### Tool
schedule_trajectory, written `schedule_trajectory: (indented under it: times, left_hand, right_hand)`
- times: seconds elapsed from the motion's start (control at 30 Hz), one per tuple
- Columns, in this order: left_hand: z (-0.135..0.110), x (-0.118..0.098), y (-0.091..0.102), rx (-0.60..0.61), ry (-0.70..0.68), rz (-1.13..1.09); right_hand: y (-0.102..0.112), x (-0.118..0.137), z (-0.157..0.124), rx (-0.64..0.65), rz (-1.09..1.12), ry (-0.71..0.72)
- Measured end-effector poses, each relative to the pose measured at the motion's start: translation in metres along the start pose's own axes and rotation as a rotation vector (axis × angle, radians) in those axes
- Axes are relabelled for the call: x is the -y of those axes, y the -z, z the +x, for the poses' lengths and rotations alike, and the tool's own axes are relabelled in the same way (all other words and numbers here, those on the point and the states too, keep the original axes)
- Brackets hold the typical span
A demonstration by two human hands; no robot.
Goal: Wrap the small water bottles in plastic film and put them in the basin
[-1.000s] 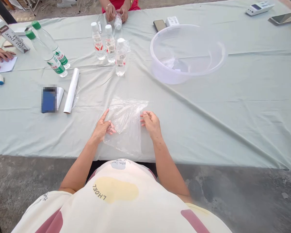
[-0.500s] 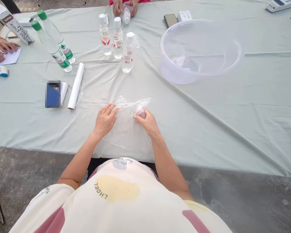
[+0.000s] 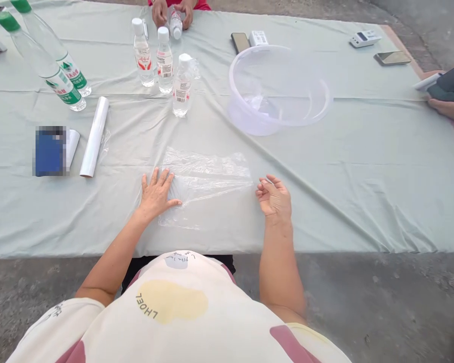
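Observation:
A clear plastic bag lies flat on the pale green tablecloth in front of me. My left hand rests flat on the bag's left end, fingers spread. My right hand hovers just past the bag's right edge, palm up, fingers loosely curled, holding nothing.
A clear plastic basin stands at the back right. Three small water bottles and two green-capped bottles stand further back. A white roll and a blue item lie left. Other people's hands show at the far edge, with another person's hand at the right.
My right hand slid right along the bag, spread it flat and let go. My left hand stayed pressed on the left end. The camera view shifted right.

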State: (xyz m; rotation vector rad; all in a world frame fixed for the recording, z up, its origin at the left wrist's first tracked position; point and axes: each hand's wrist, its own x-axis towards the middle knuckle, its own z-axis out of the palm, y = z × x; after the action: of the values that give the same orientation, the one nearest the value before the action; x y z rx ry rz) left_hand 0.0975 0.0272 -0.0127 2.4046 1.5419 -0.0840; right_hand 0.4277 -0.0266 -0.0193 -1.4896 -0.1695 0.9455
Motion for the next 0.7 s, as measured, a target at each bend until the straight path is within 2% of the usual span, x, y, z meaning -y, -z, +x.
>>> schedule_trajectory:
  times: [0.07, 0.13, 0.2, 0.27, 0.37, 0.47, 0.53, 0.6, 0.7]
  left_hand:
    - [0.001, 0.002, -0.004, -0.027, -0.008, -0.022]
    - [0.002, 0.004, -0.009, -0.05, -0.024, -0.044]
    - [0.003, 0.007, -0.015, -0.075, -0.043, -0.061]
    - [0.002, 0.009, -0.021, -0.106, -0.059, -0.069]
    - [0.001, 0.011, -0.029, -0.157, -0.078, -0.065]
    - [-0.001, 0.012, -0.034, -0.189, -0.098, -0.057]
    - [-0.001, 0.012, -0.036, -0.198, -0.114, -0.057]
    - [-0.002, 0.013, -0.038, -0.21, -0.126, -0.063]
    - [-0.001, 0.015, -0.041, -0.243, -0.123, -0.078]
  right_hand:
    - [0.01, 0.008, 0.009, -0.213, -0.05, 0.147]
    - [0.006, 0.016, 0.008, -0.298, -0.143, 0.303]
    - [-0.015, 0.021, -0.001, -0.197, -0.282, 0.423]
    - [-0.05, 0.026, -0.014, 0.023, -0.435, 0.526]
    - [-0.119, 0.035, -0.029, 0.344, -0.64, 0.762]
    - [-0.199, 0.056, -0.021, 0.52, -0.77, 1.051]
    - [-0.259, 0.075, -0.003, 0.551, -0.835, 1.204]
    - [-0.322, 0.094, 0.024, 0.521, -0.93, 1.31]
    - [-0.409, 0.112, 0.071, 0.508, -1.04, 1.328]
